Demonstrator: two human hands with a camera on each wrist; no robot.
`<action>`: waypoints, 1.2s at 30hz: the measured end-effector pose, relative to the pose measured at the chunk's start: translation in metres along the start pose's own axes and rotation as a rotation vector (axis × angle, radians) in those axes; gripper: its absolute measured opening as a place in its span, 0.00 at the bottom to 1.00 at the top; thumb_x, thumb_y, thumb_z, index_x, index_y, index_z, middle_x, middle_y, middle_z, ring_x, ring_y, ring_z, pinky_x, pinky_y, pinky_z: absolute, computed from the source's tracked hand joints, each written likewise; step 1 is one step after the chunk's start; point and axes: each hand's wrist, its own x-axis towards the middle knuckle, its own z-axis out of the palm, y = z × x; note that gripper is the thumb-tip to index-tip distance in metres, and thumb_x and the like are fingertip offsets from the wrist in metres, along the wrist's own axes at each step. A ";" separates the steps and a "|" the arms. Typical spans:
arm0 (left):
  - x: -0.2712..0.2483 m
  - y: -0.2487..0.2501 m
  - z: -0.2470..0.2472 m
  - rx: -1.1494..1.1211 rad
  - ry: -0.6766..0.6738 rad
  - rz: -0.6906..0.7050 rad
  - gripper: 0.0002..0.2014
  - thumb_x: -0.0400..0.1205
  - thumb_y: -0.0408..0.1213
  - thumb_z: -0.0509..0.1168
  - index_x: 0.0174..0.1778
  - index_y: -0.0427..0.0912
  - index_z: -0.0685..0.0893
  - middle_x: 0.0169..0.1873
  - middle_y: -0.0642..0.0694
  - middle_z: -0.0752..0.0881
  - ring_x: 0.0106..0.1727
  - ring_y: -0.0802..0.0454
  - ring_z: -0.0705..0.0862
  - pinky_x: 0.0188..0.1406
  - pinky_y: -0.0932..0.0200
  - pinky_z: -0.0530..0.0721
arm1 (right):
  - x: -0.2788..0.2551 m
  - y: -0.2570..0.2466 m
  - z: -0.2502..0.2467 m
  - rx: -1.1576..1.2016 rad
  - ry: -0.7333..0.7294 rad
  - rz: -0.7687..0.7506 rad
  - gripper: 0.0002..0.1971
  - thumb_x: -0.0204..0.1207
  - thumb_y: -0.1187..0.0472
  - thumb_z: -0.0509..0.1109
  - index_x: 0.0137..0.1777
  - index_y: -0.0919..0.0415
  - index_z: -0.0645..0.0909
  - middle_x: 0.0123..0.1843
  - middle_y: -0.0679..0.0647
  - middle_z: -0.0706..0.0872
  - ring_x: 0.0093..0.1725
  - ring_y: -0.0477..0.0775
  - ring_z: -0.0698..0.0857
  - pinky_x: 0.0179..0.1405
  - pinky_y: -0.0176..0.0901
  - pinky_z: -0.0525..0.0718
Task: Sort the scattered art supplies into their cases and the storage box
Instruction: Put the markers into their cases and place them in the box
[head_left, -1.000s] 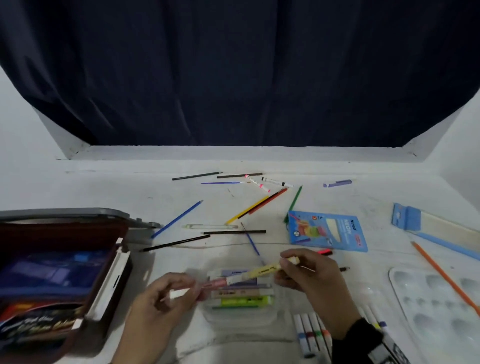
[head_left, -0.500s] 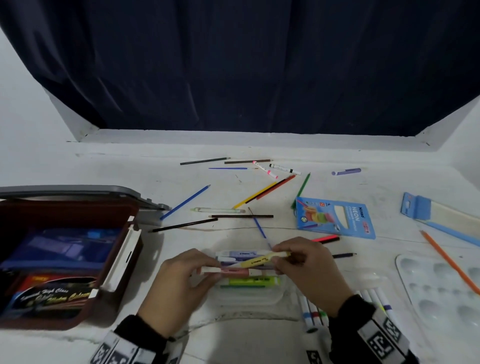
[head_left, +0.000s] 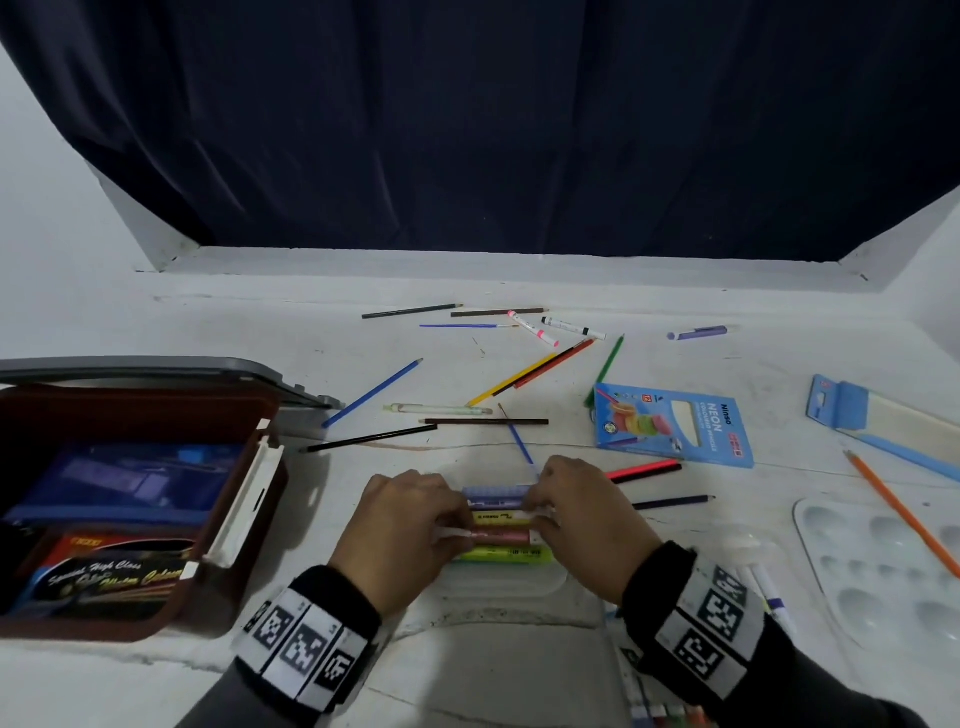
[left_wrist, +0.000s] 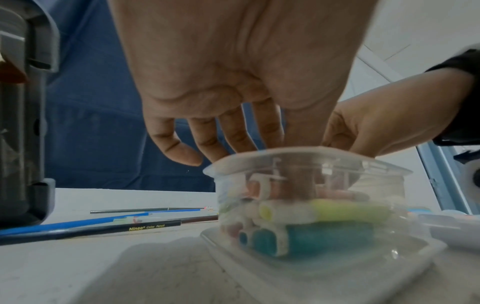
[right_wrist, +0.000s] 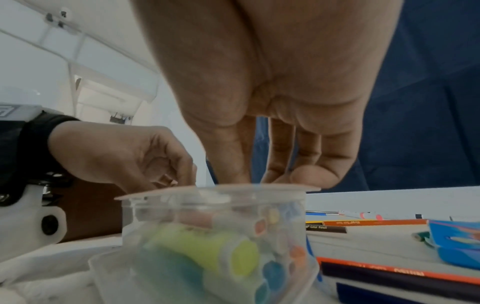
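Over the clear case (head_left: 496, 583), left hand (head_left: 395, 525) and right hand (head_left: 587, 514) set fingertips on opposite ends of the highlighters (head_left: 501, 535) lying inside; whether they pinch or press cannot be determined. Storage box (head_left: 130, 410) stands open left of the case, loose pencils (head_left: 524, 374) beyond it.

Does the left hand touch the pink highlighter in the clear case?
Touching. The head view shows the left hand with fingertips on the white end of the pink highlighter; in the left wrist view its thumb reaches into the clear case.

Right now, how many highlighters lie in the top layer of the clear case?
4, side by side: lilac farthest, then yellow, pink, green nearest. Others, partly hidden, lie beneath, one teal.
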 end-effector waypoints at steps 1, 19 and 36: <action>0.000 0.001 0.001 -0.013 -0.001 -0.009 0.08 0.70 0.52 0.76 0.41 0.58 0.88 0.37 0.60 0.85 0.41 0.56 0.82 0.45 0.47 0.82 | 0.000 0.000 0.001 -0.010 0.001 0.001 0.12 0.83 0.57 0.65 0.61 0.52 0.87 0.53 0.49 0.78 0.52 0.49 0.76 0.46 0.39 0.70; 0.089 0.029 -0.067 -0.184 0.220 0.037 0.10 0.81 0.56 0.69 0.55 0.59 0.85 0.37 0.59 0.84 0.37 0.59 0.83 0.43 0.58 0.83 | 0.043 0.048 -0.058 0.307 0.321 -0.049 0.04 0.75 0.62 0.76 0.46 0.52 0.85 0.41 0.45 0.86 0.43 0.43 0.84 0.44 0.31 0.81; 0.315 -0.002 0.011 0.355 -0.437 -0.043 0.20 0.87 0.49 0.59 0.76 0.58 0.69 0.75 0.48 0.73 0.75 0.42 0.72 0.73 0.38 0.67 | 0.205 0.189 -0.074 0.075 0.083 0.320 0.15 0.83 0.56 0.65 0.68 0.54 0.75 0.68 0.52 0.83 0.62 0.55 0.83 0.60 0.43 0.81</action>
